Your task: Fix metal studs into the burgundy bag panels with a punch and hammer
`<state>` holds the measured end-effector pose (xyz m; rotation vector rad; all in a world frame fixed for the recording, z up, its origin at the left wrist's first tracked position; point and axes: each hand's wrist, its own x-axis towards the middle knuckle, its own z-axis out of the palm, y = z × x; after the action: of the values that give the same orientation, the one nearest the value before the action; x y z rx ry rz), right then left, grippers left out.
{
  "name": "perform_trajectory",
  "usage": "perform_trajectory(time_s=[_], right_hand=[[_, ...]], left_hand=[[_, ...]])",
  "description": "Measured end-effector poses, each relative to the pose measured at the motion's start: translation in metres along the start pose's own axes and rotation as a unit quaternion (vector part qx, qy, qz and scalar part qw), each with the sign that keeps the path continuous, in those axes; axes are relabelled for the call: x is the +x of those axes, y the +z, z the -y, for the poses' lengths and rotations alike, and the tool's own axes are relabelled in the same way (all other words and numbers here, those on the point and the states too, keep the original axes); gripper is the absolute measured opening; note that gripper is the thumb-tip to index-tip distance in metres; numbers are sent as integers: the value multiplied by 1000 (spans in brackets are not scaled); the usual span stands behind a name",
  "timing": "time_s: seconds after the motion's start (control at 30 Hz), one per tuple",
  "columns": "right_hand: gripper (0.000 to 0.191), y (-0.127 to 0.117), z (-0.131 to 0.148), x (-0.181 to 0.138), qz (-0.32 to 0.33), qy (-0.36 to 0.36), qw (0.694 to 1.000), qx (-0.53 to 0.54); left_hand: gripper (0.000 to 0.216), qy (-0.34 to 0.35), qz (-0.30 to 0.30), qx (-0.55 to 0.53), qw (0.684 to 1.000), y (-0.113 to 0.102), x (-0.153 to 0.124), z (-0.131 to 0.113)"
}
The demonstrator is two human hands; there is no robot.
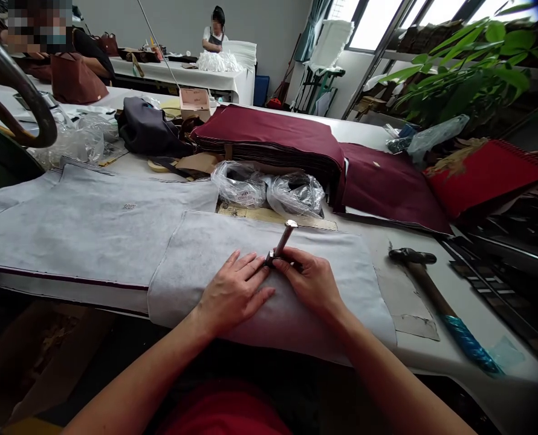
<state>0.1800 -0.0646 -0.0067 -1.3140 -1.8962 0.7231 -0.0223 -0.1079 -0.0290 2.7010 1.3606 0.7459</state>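
One punch between left hand, right hand; bag label unreadable.

**Daylight pouring in from the upper right**

The windows at the upper right are blowing out white. The left hand and right hand are casting only faint shadows, and the metal punch is glinting. The frame edges are bending and smearing.

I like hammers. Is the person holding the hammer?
No, the hammer lies untouched on the table; the right hand holds a metal punch.
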Motion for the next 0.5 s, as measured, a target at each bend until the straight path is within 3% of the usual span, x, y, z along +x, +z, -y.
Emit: perform_trajectory(time_s=[0.37, 0.5], right_hand=[[17, 2, -2, -7, -2, -97, 990, -105], [18, 3, 1, -9, 17, -118, 977, -178]], left_hand=[[41, -4, -5, -15, 1000, 1, -3, 0], [27, -63, -49, -121, 989, -5, 1, 3]])
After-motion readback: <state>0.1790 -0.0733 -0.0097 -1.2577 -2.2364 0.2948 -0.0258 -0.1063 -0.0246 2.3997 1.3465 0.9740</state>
